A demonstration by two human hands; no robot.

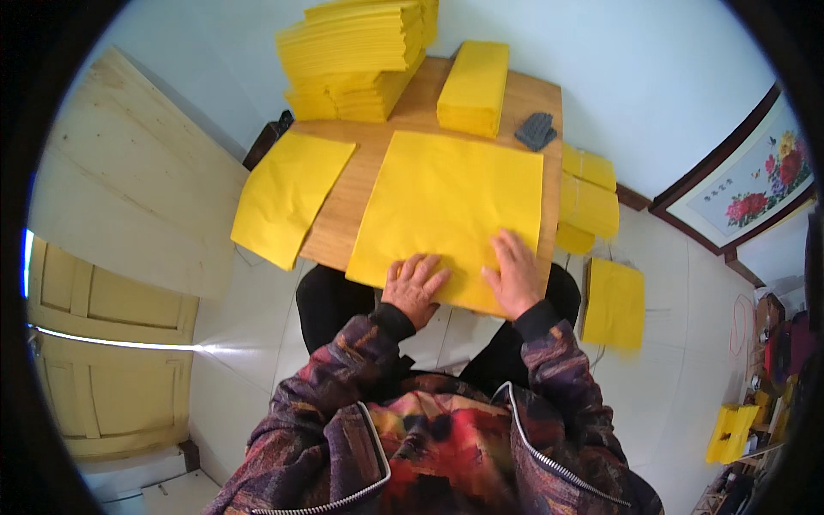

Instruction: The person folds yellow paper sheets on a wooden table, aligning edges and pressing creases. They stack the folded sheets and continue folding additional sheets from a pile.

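A large yellow sheet [455,197], paper or thin felt by its look, lies flat on the wooden table [339,230], its near edge reaching over the table's front. My left hand [415,286] rests on the sheet's near edge with its fingers spread. Nearer the right edge, my right hand [515,273] lies on the same sheet, fingers stretched forward and thumb apart. Neither hand grips anything. A narrower yellow piece [292,196] sits at the table's left and hangs past its edge.
Tall piles of folded yellow sheets [343,51] stand at the back left. Beside them are a smaller yellow stack [474,86] and a crumpled grey cloth or glove [536,131]. Yellow bundles [592,206] sit right of the table. A framed flower picture [755,172] leans by the wall.
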